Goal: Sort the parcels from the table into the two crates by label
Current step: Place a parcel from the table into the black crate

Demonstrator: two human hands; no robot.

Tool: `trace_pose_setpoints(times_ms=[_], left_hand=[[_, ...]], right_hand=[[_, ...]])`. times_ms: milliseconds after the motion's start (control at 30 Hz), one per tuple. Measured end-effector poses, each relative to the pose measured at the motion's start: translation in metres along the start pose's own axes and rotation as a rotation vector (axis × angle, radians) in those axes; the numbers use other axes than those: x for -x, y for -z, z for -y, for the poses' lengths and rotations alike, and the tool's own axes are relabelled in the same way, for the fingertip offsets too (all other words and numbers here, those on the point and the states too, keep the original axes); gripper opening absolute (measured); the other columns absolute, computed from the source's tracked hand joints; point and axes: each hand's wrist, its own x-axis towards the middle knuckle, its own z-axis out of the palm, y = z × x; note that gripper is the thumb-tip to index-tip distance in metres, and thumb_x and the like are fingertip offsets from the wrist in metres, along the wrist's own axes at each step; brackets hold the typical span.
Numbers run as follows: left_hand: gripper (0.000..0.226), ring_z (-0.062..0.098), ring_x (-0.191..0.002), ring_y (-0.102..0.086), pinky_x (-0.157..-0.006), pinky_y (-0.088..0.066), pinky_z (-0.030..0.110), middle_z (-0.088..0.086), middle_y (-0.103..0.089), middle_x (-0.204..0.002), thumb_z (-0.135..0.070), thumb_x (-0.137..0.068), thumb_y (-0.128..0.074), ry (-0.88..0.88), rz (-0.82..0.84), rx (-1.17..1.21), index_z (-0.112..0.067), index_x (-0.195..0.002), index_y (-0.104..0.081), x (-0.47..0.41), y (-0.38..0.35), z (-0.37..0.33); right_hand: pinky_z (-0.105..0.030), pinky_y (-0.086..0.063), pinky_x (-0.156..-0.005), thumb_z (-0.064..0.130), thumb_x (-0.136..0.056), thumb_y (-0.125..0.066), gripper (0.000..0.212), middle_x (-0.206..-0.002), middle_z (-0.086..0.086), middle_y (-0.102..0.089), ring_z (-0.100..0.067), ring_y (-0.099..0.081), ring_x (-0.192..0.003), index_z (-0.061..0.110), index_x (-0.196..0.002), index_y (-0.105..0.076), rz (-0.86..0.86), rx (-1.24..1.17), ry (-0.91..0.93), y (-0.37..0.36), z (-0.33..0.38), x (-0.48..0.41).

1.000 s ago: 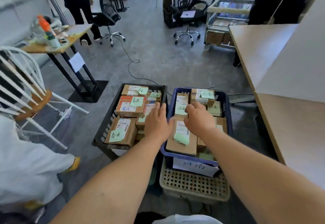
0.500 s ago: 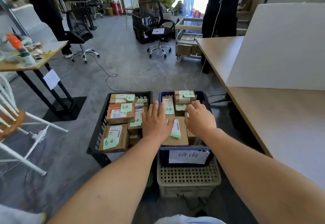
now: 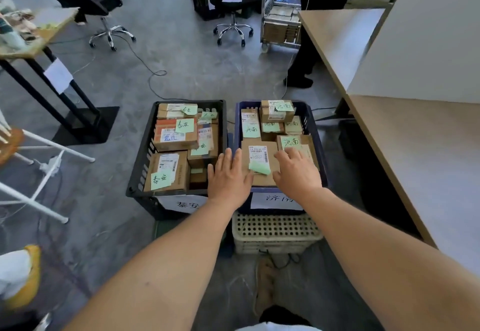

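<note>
Cardboard parcels (image 3: 171,133) already crowd the black crate (image 3: 139,159) and blue crate (image 3: 319,149) at centre frame, and the left hand (image 3: 228,176) and right hand (image 3: 296,172), fingers loose and holding nothing, lie at the nearest parcel (image 3: 259,155), so sorting looks nearly finished.

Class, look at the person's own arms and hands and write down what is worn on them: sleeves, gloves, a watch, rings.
Nothing worn shows. The left forearm and right forearm are bare down to the picture's lower edge, with no sleeve or cuff. The left hand and right hand are ungloved, with no watch, band or ring visible on wrists or fingers.
</note>
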Motion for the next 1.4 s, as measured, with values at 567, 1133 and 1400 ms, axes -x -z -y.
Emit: trace_pose_setpoints(times_ms=[567,1133,1400], left_hand=[[0.066,0.023,-0.149,0.0,-0.12,-0.004,0.044,0.005,0.001,-0.162,-0.044,-0.101,-0.033,0.316,0.049,-0.081,-0.023,-0.154,-0.001,-0.106,-0.019,0.077],[0.078,0.028,-0.149,-0.002,-0.12,-0.01,0.044,0.011,0.002,-0.162,-0.046,-0.097,-0.045,0.377,0.232,-0.108,-0.019,-0.154,0.0,-0.199,-0.095,0.256],[0.088,0.033,-0.148,0.004,-0.119,-0.011,0.045,0.014,0.005,-0.161,-0.054,-0.09,-0.052,0.306,0.351,-0.164,-0.019,-0.154,-0.002,-0.238,-0.126,0.299]], right_hand=[[-0.039,-0.041,-0.097,0.026,-0.096,-0.047,0.046,-0.146,-0.008,-0.034,-0.029,-0.04,-0.128,0.018,-0.14,-0.037,0.267,-0.047,0.23,-0.056,0.022,-0.163],[-0.038,-0.04,-0.099,0.022,-0.099,-0.042,0.052,-0.149,-0.01,-0.026,-0.029,-0.03,-0.133,0.021,-0.148,-0.023,0.425,0.044,0.305,-0.209,0.118,-0.266],[-0.039,-0.042,-0.095,0.024,-0.097,-0.049,0.057,-0.15,-0.014,-0.018,-0.035,-0.023,-0.134,0.027,-0.147,-0.022,0.452,0.172,0.202,-0.272,0.134,-0.306]])
